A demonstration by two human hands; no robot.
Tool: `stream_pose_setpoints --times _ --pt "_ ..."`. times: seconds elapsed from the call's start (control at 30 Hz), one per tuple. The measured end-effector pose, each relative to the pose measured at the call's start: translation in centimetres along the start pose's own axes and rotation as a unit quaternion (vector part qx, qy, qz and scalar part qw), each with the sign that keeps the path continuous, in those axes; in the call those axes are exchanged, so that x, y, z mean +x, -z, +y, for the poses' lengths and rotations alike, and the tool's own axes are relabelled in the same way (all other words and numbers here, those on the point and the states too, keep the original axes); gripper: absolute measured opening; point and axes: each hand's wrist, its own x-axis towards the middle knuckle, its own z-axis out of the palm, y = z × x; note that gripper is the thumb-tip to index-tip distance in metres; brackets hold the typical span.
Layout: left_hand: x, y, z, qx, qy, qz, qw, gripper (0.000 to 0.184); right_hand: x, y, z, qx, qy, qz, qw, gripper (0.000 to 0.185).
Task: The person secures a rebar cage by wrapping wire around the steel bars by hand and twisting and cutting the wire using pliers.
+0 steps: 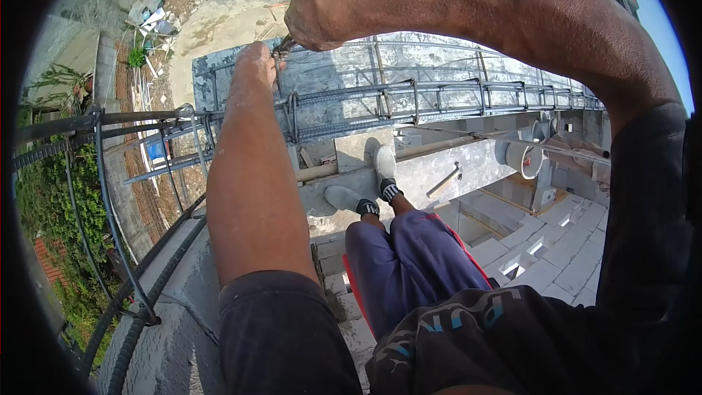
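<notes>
My left hand (256,66) reaches out beyond the rebar cage (453,89), its fingers closed around a thin steel bar at the cage's far end. Just above and to the right, my right hand (313,11) is bent over in a fist. A short dark metal piece (284,45) sticks out below this fist, close to my left fingers. Most of that piece is hidden by the hand, so its kind cannot be made out. Long ribbed bars and stirrups of the cage run across the view, over a grey formwork board (333,113).
My shoes (385,163) stand on a narrow ledge high above the ground. A hammer (444,181) lies on the grey plank to the right, near a round bucket (524,159). Another rebar cage (102,175) runs along the left edge. Block walls (563,263) lie below.
</notes>
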Motion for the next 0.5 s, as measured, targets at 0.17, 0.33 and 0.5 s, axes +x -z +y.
stream_pose_setpoints --times 0.17,0.33,0.5 --pt "0.7 -0.2 -0.1 0.005 -0.010 0.015 1.000 0.031 1.8 -2.0 1.1 0.249 -0.060 -0.159 0.953 0.039" --pt "0.3 -0.9 0.0 -0.058 -0.032 0.046 0.997 0.029 -1.3 -3.2 1.9 0.031 -0.045 0.044 0.998 0.049" --pt "-0.5 -0.6 0.1 -0.148 -0.021 0.020 0.989 0.044 -2.4 -3.6 1.7 -0.121 0.020 0.186 0.975 0.035"
